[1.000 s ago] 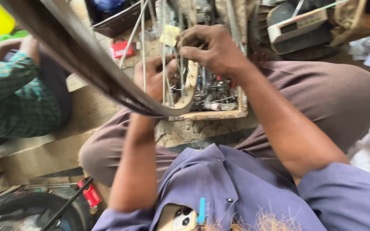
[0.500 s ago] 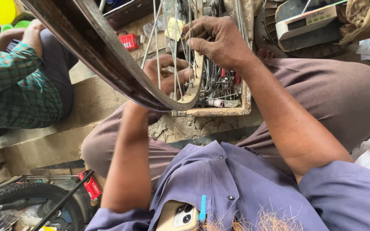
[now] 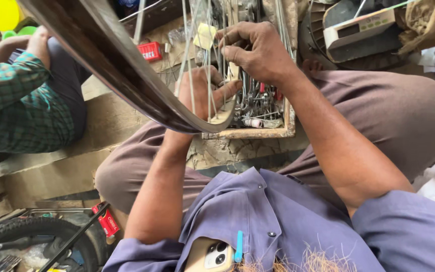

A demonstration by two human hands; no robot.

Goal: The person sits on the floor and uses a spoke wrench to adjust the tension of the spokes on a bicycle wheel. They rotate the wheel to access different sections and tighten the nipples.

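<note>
A dark metal bicycle wheel rim (image 3: 127,75) curves across the upper left, with thin silver spokes (image 3: 190,60) running up from it. My left hand (image 3: 202,93) reaches through the spokes and grips the rim's inner edge, fingers curled round it. Just above it, my right hand (image 3: 255,50) pinches a spoke between thumb and fingers. Both hands work over a wooden tool box (image 3: 260,132) between my knees, full of small metal tools and parts.
Another person in a green checked sleeve (image 3: 16,111) sits at the left. A black tyre (image 3: 21,231) and a small red box (image 3: 106,221) lie at the lower left. A red packet (image 3: 151,50) and a grey device (image 3: 361,30) lie beyond the wheel.
The view has shifted and the rim now lies higher and closer. My left hand has moved up on the rim; my right hand stays pinched on a spoke.
</note>
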